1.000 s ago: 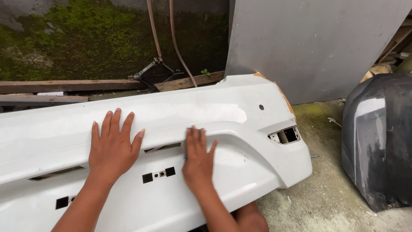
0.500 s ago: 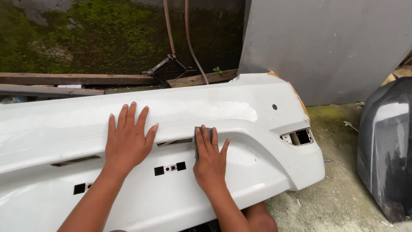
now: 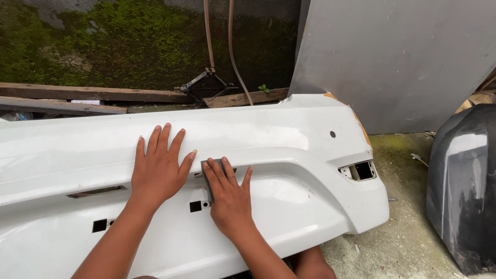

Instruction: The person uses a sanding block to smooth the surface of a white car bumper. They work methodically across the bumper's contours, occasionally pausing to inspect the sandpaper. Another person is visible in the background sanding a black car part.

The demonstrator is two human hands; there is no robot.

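Observation:
A long white car bumper (image 3: pixel 289 139) lies across my lap, its right end near a small rectangular cut-out. My left hand (image 3: pixel 160 165) rests flat on the bumper's middle with the fingers spread. Just to its right, my right hand (image 3: pixel 230 199) presses flat on a small grey sanding pad (image 3: pixel 206 173). The pad lies against the bumper's recessed groove, and only its left edge and top corner show from under my fingers. A dull, rubbed patch spreads over the bumper above and to the right of the hands.
A dark grey bumper part (image 3: pixel 462 186) stands at the right on the concrete floor (image 3: pixel 403 227). A grey panel (image 3: pixel 403 57) leans against the mossy wall (image 3: pixel 103 41). Wooden planks (image 3: pixel 88 95), a scissor jack (image 3: pixel 204 85) and two hanging hoses lie behind the bumper.
My right hand has slid left along the groove with the pad, ending close beside my left hand. The view has shifted a little; my left hand stays planted.

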